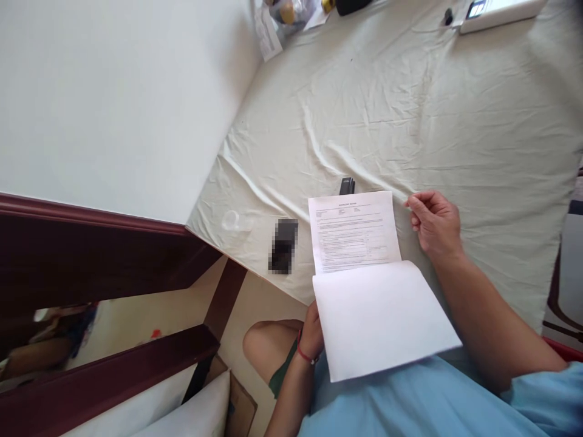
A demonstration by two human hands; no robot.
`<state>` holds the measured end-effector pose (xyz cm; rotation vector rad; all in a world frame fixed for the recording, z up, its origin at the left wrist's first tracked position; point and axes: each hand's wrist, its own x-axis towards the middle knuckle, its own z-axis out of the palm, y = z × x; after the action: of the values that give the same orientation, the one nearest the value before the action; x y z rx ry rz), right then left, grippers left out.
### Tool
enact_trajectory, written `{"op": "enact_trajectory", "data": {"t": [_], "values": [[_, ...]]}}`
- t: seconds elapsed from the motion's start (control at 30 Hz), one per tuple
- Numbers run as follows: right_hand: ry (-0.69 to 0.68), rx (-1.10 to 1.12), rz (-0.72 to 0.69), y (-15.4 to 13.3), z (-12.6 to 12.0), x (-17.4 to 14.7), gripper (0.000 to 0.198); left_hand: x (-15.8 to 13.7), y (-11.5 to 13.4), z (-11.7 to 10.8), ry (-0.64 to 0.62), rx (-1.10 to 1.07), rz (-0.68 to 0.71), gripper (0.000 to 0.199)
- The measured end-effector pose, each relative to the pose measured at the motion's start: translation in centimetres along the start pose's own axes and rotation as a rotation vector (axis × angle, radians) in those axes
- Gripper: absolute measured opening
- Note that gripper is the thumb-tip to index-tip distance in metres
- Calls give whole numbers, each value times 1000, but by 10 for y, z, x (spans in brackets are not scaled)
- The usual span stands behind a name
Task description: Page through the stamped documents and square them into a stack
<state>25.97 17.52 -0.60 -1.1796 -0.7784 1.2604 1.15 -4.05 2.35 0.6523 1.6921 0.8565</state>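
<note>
A printed sheet (pixel 353 237) lies near the table's front edge, its small text mostly unreadable. Over its lower part rests a blank white page (pixel 382 321), which reaches past the edge above my lap. My left hand (pixel 312 332), with a red band at its wrist, is at the left edge of the blank page; the paper hides its fingers, so its grip does not show. To the right of the printed sheet, my right hand (pixel 435 223) is apart from the paper, thumb and fingers closed in a pinch with nothing visible between them. A small black object (pixel 347 186) touches the sheet's top edge, partly covered.
Left of the papers are a dark blurred-out object (pixel 283 246) and a clear round item (pixel 230 220). A white device (pixel 501 13) stands at the back right, plastic-wrapped things (pixel 294 12) at the back left. A wall and dark wooden rail (pixel 91 243) bound the left.
</note>
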Motion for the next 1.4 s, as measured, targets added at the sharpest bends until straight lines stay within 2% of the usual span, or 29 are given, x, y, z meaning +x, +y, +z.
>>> {"op": "enact_trajectory", "data": {"t": [0.07, 0.17, 0.23, 0.33, 0.43, 0.7, 0.8, 0.9, 1.0, 1.1, 1.23, 1.33, 1.4], "values": [[24, -131, -35, 8, 2, 1, 26, 0, -4, 1, -13, 4, 54, 42], [-34, -307, -34, 15, 0, 1, 41, 0, -14, 1, -23, 53, 150, 51], [-64, -345, -6, 16, -1, 0, 47, 1, -21, -1, -19, 92, 176, 55], [-89, -320, -14, 13, -1, 0, 36, 3, -28, -3, -19, 135, 206, 58], [-52, -259, -72, 11, 0, -1, 22, 4, -29, -4, -39, 158, 230, 56], [-75, -236, -94, 18, -2, -1, 16, 5, -23, 0, -13, 129, 221, 51], [-29, -275, -186, 17, -3, -1, 14, 6, -24, 3, 17, 82, 208, 52], [-2, -300, -294, 14, -4, 0, 9, 7, -28, 5, 47, 35, 122, 57], [-39, -161, -256, 12, -3, 2, 10, 7, -29, 5, 37, 16, 29, 65], [-169, 49, -150, 9, -4, 2, 16, 6, -24, 5, 42, -4, -3, 71], [-466, 175, -11, -3, -11, -4, 17, 6, -19, 4, 44, -13, -29, 74], [-719, 175, 29, -13, -18, -8, 15, 6, -19, 2, 22, -22, -36, 71], [-985, 198, 11, -18, -19, -7, 9, 6, -18, 0, 12, -40, -37, 66]]}}
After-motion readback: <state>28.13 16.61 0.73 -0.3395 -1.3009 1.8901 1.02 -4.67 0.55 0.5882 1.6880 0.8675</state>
